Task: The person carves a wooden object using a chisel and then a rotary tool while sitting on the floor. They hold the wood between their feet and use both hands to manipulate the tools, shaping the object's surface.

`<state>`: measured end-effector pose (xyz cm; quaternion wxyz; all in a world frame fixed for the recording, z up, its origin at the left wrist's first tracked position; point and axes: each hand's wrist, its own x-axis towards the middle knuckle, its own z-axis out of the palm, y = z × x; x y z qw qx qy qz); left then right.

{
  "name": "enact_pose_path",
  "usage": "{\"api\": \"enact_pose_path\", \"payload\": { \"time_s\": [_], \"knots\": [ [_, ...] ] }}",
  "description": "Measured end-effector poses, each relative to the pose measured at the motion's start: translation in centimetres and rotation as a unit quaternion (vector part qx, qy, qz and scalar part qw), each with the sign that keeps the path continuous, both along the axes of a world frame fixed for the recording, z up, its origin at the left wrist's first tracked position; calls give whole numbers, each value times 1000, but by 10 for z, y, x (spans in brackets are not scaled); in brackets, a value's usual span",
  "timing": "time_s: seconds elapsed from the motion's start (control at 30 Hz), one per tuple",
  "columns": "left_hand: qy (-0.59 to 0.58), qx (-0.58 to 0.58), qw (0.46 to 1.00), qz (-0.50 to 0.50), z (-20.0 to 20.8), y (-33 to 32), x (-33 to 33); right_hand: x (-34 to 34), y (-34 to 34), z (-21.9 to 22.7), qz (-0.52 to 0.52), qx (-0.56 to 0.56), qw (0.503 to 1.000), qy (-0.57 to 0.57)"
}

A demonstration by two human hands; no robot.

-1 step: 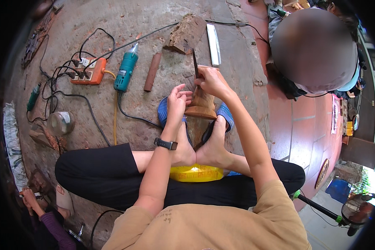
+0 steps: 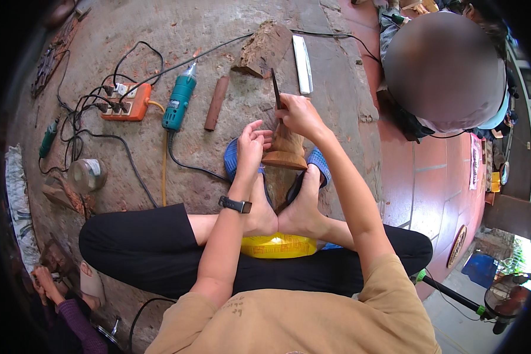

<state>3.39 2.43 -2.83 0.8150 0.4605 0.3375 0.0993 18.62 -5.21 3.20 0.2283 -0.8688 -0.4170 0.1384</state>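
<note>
A brown wooden piece (image 2: 288, 141) with a wide, flat base stands between my feet, its base toward me. My right hand (image 2: 304, 118) is closed round a thin dark tool, maybe a file (image 2: 276, 88), whose long end points away from me over the wood. The hand hides the tool's lower part and the wood's far end. Just left of the wood is my left hand (image 2: 252, 141), its fingers apart and loosely bent, with nothing in them. Whether its fingertips touch the wood I cannot tell. Blue slippers (image 2: 318, 165) are on my feet.
Left of my hands lie a reddish-brown stick (image 2: 216, 103), a teal power tool (image 2: 179, 100) and an orange power strip (image 2: 127, 103) with tangled black cords. A rough wood chunk (image 2: 262, 50) and white bar (image 2: 302, 65) lie beyond. Other people sit at upper right and lower left.
</note>
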Motion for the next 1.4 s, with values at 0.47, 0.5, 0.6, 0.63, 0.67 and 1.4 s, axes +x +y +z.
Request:
{"api": "enact_pose_path", "payload": {
  "time_s": [0.47,0.5,0.6,0.63,0.67,1.4],
  "knots": [
    [1,-42,998,36,-2,3,-1,14,-15,-16,-171,160,941,244],
    [3,-44,998,41,-1,4,0,12,-22,-13,-157,170,944,233],
    [8,-20,999,34,3,1,2,-3,-32,1,-109,127,971,172],
    [9,-9,999,31,3,1,2,-6,-31,6,-89,101,980,147],
    [10,2,1000,24,3,1,2,-8,-28,9,-67,91,984,136],
    [4,-51,997,53,3,3,0,-1,24,-2,23,-60,998,-24]
  ]
}}
